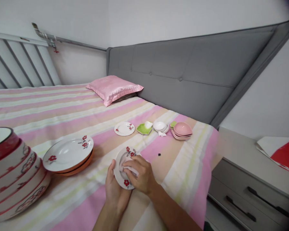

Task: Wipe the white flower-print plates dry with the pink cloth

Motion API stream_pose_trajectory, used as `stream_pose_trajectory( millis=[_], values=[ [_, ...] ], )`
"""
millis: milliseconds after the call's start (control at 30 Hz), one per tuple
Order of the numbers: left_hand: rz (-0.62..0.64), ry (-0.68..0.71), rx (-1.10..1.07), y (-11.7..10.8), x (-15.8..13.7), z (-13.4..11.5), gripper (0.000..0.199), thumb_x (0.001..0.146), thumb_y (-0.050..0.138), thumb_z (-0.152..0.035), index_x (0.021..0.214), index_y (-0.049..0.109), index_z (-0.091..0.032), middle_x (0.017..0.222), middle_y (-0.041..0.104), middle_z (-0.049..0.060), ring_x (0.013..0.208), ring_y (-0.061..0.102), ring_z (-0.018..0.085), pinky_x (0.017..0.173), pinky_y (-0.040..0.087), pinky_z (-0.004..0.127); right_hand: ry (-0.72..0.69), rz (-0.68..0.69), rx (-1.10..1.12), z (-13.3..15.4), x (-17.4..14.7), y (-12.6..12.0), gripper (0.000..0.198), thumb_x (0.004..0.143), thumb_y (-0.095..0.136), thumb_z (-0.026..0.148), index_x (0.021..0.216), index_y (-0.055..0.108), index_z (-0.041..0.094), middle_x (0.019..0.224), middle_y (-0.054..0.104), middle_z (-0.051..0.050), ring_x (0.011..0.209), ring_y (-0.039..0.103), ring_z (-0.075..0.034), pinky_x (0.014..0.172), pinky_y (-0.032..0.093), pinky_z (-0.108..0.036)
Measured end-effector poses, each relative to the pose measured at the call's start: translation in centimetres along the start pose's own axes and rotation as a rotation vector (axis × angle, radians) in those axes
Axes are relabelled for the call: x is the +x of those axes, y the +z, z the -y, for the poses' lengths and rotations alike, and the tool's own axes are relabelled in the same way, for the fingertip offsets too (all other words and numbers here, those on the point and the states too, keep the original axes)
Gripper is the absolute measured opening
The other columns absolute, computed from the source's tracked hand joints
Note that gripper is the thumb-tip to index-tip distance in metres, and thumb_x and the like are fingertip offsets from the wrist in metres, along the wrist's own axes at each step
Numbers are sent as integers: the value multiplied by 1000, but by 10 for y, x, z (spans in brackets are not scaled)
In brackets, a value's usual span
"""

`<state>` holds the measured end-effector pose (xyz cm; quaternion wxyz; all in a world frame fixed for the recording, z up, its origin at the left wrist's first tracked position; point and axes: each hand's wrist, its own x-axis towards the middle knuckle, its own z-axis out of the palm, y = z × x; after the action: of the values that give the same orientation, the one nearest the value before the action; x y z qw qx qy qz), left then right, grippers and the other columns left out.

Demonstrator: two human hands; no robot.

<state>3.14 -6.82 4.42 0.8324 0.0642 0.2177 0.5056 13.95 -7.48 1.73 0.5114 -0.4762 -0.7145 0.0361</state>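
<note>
On the bed [82, 115], a flowered dish [121, 177] between two hands

At the near left, a stack of bowls [19, 183] is cut off by my view; then a stack of plates [67, 153] sits nested, perhaps to save room, its lower plates mostly hidden. Near the middle, the left hand [115, 187] clasps the flowered dish, thumb at the rim, seemingly to steady it; I cannot see the fingers beneath. The right hand [143, 173] pinches a white wad [122, 165] against it, too covered for me to identify. Farther right, pink dishes [182, 129] nest, likely sorted by shape.
</note>
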Motion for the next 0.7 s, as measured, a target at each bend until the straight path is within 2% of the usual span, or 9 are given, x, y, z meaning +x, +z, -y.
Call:
stream_pose_trajectory(
  millis=[133,400,700],
  values=[
    [-20,-34,12,3,-2,3,36,90,41,-32,100,68,-10,92,73,11,93,67,23,90,49,36,25,-51,-23,0,0,-1,18,82,56,22,98,66,23,93,61,-6,89,59,-16,78,51,-28],
    [6,-48,-12,7,-3,5,34,89,43,-28,108,67,-11,101,72,12,103,63,24,98,42,37,147,-172,-78,-4,3,0,18,85,53,21,99,64,22,93,63,-6,93,58,-18,83,49,-30],
    [21,-55,-50,5,-3,0,41,87,44,-32,118,61,-11,106,70,13,107,61,27,101,39,41,254,-176,-120,-6,3,1,19,86,50,19,99,63,22,95,64,-5,93,59,-17,83,48,-29]
  ],
)
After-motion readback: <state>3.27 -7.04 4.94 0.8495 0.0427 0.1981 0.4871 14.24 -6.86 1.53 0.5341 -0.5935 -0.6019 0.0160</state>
